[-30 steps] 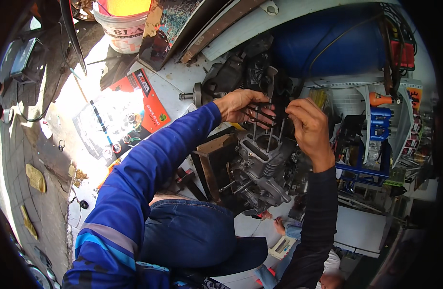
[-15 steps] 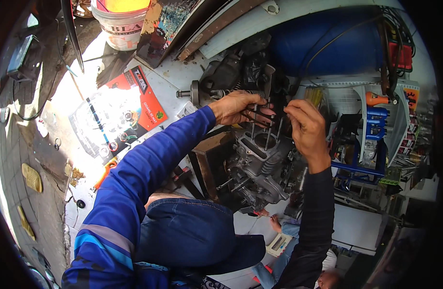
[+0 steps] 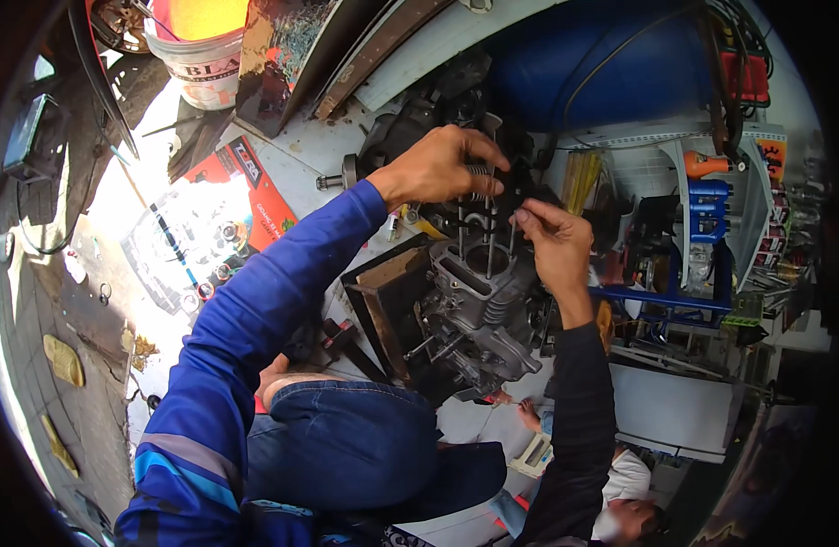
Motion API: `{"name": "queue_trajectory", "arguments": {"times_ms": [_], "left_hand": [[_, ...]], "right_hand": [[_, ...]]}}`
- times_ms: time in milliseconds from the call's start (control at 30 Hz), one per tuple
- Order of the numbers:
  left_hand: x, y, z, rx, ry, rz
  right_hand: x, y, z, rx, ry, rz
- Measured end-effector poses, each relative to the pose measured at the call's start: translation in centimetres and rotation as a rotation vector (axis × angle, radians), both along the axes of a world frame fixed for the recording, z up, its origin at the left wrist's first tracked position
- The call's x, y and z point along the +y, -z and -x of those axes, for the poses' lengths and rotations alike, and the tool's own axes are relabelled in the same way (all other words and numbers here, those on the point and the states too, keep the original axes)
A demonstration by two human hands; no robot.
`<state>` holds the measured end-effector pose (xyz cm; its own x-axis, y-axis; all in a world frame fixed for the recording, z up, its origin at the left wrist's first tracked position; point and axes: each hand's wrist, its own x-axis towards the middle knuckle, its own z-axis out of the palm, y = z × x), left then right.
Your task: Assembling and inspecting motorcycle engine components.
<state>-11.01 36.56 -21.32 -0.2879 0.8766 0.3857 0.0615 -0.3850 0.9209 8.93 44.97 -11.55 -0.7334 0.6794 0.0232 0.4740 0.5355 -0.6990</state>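
Because tall rods (image 3: pixel 490 257) stick up from the engine (image 3: pixel 470 303), both hands seem held high above it, the left hand's (image 3: pixel 445 167) fingers curled apart, the right hand's (image 3: pixel 559 248) pinched, on what I cannot tell.

This is a workshop for engine repair. Just below the left hand (image 3: pixel 447 167) and the right hand (image 3: pixel 558 239) stands a bare metal engine block (image 3: pixel 479 292) with upright studs. To the right of the right hand, a white rack (image 3: pixel 757 244) holds an orange tool (image 3: pixel 705 164) and small packaged goods (image 3: pixel 778 208). Beyond both hands lies a blue barrel (image 3: pixel 611 73); left of the left hand, a red printed parts sheet (image 3: pixel 272 208) and, farther off, a stained bucket (image 3: pixel 196 62).
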Motion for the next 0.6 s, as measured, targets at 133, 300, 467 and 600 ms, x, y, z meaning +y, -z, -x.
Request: {"name": "queue_trajectory", "arguments": {"times_ms": [133, 300, 467, 600], "left_hand": [[0.6, -0.8, -0.2, 0.158, 0.101, -0.03], [1.1, -1.0, -0.3, 0.039, 0.125, 0.011], [1.2, -0.9, -1.1, -0.01, 0.075, -0.007], [1.4, -0.2, -1.2, -0.076, 0.08, -0.044]], "right_hand": [[-0.4, 0.9, 0.1, 0.013, -0.079, -0.111], [-1.0, 1.0, 0.1, -0.058, -0.065, -0.11], [-0.9, 0.9, 0.0, -0.055, -0.085, -0.164], [-1.3, 1.2, 0.1, -0.027, -0.032, -0.143]]}}
